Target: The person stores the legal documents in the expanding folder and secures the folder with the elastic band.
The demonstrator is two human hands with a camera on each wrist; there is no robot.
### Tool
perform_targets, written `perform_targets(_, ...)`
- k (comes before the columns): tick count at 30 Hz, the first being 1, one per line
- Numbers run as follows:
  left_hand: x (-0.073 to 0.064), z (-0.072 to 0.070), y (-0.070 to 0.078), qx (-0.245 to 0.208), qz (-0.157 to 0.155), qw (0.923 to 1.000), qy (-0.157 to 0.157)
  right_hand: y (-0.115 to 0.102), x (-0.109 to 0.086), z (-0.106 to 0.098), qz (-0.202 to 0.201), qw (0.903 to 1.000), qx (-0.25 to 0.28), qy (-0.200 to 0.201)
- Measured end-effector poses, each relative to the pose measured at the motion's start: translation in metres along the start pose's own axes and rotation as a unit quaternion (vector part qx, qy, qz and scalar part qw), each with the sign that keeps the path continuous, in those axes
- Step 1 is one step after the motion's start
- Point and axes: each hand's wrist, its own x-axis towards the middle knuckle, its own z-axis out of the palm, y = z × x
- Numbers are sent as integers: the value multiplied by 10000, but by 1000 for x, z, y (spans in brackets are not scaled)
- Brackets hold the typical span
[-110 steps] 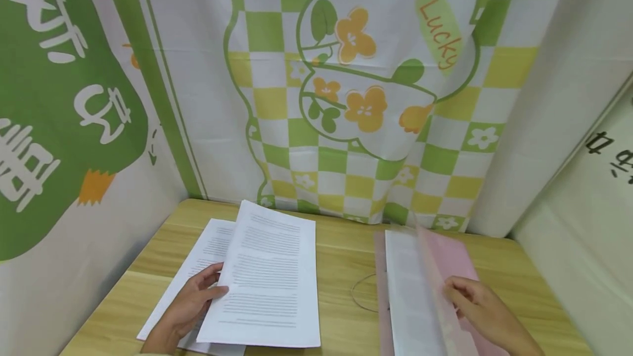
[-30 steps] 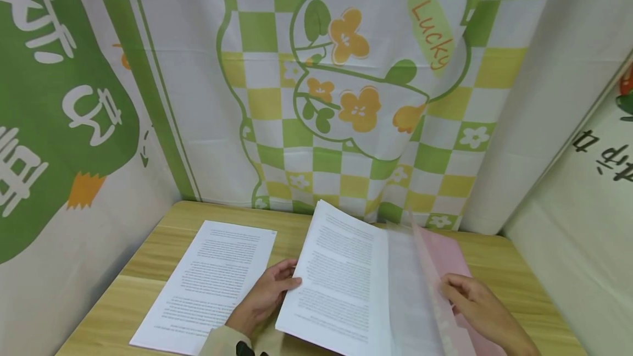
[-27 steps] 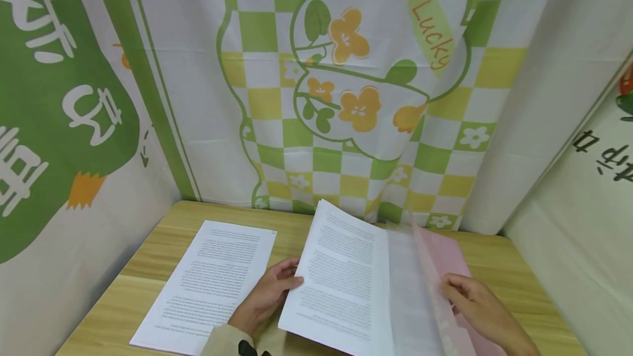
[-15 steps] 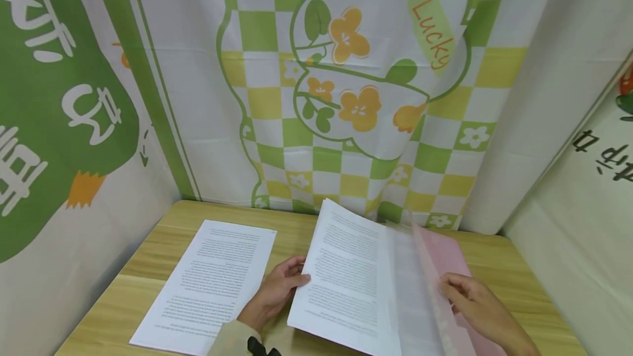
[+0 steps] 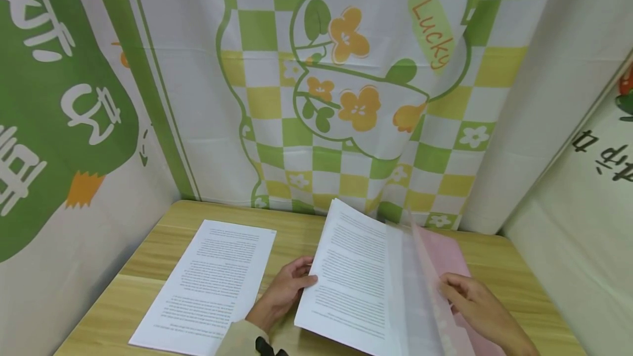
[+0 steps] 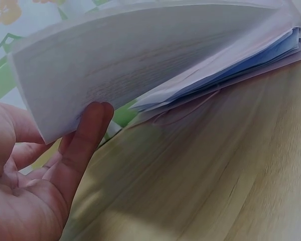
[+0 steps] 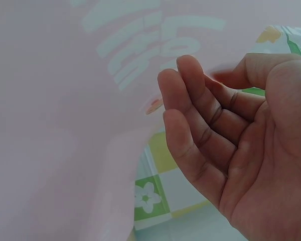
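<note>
My left hand [image 5: 284,293] pinches a few printed sheets [image 5: 351,279] by their left edge, thumb on top and fingers beneath. Their right part lies behind the translucent plastic of a clear pocket [image 5: 415,284] in a pink folder [image 5: 452,254]. With thumb and fingers, my right hand [image 5: 475,306] holds the folder's raised pink cover at its edge. White lettering marks this cover [image 7: 50,110] in the right wrist view. Under the lifted sheets, the left wrist view shows white and blue papers [image 6: 261,55] in the folder and a thin elastic cord [image 6: 190,108].
Another printed stack [image 5: 207,284] lies flat on the wooden table [image 5: 153,251] at the left. A green and yellow checked curtain [image 5: 267,103] hangs behind the table's back edge, with pale cloth walls on both sides.
My left hand has carried the sheets from over the left stack rightward to the folder, and their right edge has slid further behind the clear plastic. The right hand stays on the cover.
</note>
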Motion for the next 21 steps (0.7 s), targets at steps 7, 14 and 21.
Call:
perform_targets(7,3,10,-1,-27,23,10000,88,0,0,0,-90,9999,81,-43)
perform_targets(14,5,20,-5,-67,92,9998,188,0,0,2,-148,9998,-2,109)
perform_targets(21,7,32,-12,-10,215,9996,158,-2,-1,1,-81,9999,3,98)
